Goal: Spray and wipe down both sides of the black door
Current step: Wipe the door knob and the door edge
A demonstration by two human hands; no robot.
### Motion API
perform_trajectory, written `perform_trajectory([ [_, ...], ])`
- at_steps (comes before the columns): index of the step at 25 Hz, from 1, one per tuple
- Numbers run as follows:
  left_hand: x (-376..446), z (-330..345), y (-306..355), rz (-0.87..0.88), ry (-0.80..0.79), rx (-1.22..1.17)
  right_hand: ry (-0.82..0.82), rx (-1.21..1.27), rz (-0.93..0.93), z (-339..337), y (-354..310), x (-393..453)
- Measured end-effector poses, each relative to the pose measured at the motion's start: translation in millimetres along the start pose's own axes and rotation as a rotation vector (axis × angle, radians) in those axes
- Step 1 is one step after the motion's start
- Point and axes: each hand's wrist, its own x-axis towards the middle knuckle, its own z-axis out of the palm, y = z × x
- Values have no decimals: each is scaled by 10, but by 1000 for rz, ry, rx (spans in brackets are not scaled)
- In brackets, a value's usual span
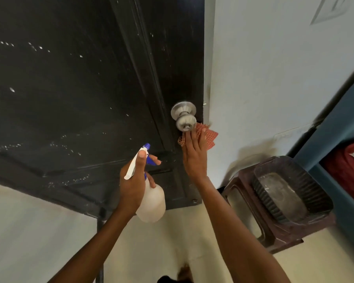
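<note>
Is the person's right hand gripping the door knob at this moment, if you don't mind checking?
No, the right hand presses a red checkered cloth flat against the black door just below the silver door knob.

Cloth (209, 137) mostly behind right hand (194, 158)

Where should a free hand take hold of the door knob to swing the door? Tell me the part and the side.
Grip the round outer ball of the door knob, not its flat rose plate. Come from the left: the right hand presses the red checked cloth against the door just right of and below it.
</note>
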Motion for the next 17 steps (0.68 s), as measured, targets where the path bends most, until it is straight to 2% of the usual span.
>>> perform_trajectory([
  [4,67,271,-528,81,67,-40,-55,-221,-497,231,575,-47],
  [6,156,400,-691,152,70,-93,-90,-308,-673,278,774,16],
  [9,327,618,-786,272,63,-200,10,-414,-779,198,888,321],
  [13,502,824,-789,400,86,-277,240,-389,-667,239,663,623],
  [14,521,842,-801,415,93,-297,219,-381,-702,330,617,596],
  [17,552,871,-872,439,113,-331,76,-516,-1013,531,862,504],
])
